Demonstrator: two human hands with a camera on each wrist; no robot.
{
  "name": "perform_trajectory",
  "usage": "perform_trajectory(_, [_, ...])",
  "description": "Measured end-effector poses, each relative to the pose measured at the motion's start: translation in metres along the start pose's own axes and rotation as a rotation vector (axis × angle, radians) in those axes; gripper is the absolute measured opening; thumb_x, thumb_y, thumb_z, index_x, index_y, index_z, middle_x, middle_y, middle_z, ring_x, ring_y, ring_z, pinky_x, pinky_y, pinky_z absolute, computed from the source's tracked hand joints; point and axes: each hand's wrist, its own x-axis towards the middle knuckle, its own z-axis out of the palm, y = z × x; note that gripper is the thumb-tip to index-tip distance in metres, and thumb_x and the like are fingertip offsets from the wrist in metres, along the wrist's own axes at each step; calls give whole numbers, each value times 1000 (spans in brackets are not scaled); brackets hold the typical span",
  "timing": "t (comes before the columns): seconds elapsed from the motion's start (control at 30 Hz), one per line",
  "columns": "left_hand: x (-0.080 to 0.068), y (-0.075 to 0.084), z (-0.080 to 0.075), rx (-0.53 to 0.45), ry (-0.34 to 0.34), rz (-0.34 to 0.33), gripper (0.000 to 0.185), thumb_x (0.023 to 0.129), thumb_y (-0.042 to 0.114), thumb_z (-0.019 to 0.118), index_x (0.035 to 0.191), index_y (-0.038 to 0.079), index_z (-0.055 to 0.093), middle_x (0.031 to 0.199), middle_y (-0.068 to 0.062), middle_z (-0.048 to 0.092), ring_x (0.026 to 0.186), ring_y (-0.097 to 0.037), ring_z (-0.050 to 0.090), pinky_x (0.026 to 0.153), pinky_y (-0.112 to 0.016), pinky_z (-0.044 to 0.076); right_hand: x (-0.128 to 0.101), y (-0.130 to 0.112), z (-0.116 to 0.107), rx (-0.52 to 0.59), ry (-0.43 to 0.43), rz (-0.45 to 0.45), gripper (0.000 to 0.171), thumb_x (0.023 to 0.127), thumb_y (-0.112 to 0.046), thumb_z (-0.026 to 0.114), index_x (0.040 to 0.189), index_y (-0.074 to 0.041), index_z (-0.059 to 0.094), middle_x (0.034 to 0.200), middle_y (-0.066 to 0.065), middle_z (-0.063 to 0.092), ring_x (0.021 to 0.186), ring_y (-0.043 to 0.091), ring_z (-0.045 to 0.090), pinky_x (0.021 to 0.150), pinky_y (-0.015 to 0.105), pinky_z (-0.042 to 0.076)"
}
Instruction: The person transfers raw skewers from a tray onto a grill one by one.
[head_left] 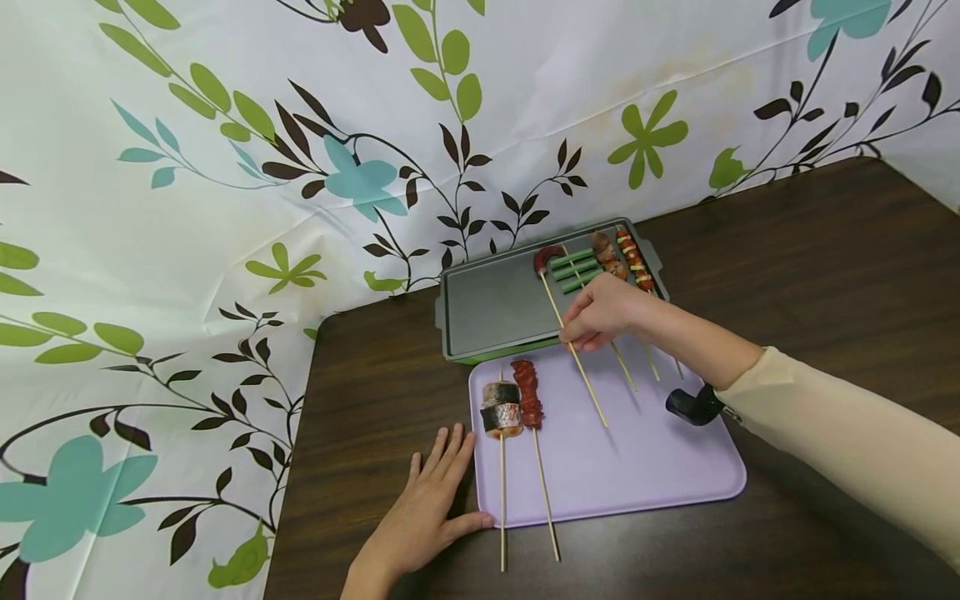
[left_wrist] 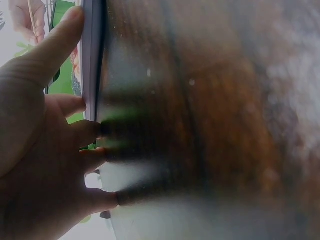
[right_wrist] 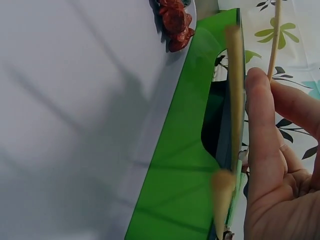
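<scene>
In the head view my right hand (head_left: 603,310) pinches the bare wooden stick of a skewer (head_left: 587,383) between thumb and fingers. A curved dark red piece (head_left: 541,260) tops that skewer, over the grey grill plate (head_left: 491,308). To its right on the plate are a green-stick skewer (head_left: 576,271), a brown-chunk skewer (head_left: 609,255) and a red-and-green skewer (head_left: 636,260). My left hand (head_left: 420,512) rests with fingers spread on the table, thumb at the lilac tray's (head_left: 645,475) near left corner. The right wrist view shows the pinched stick (right_wrist: 275,42) close up.
On the tray's left side lie a skewer of banded fish pieces (head_left: 501,408) and a red meat skewer (head_left: 528,392), their sticks reaching past the near edge. The grill's green side (right_wrist: 175,150) borders the tray. Behind stands a leaf-patterned cloth (head_left: 540,92); dark wooden table (head_left: 787,250) surrounds everything.
</scene>
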Motion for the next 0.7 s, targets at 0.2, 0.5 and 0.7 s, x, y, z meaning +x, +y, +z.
perform_trajectory(0.2, [-1, 0, 0, -3, -2, -4, 99, 85, 67, 58, 159, 26, 8, 164, -7, 4, 149, -27, 0, 107, -72, 10, 2, 1, 2, 8, 2, 7, 24, 84, -3, 74, 104, 10, 70, 76, 11, 73, 63, 14, 69, 61, 27, 57])
perform_trajectory(0.5, [0, 1, -1, -1, -2, -2, 99, 85, 67, 58, 159, 25, 8, 164, -7, 4, 149, -28, 0, 107, -72, 9, -1, 2, 6, -1, 41, -26, 24, 85, -2, 74, 104, 12, 69, 76, 13, 73, 62, 14, 69, 60, 28, 57])
perform_trajectory(0.7, [0, 2, -1, -6, -2, 2, 99, 85, 67, 59, 159, 24, 10, 164, -10, 6, 149, -31, 2, 106, -73, 10, -2, 3, 7, -80, 96, -48, 21, 84, -5, 76, 100, 8, 73, 77, 13, 73, 63, 16, 71, 64, 33, 58])
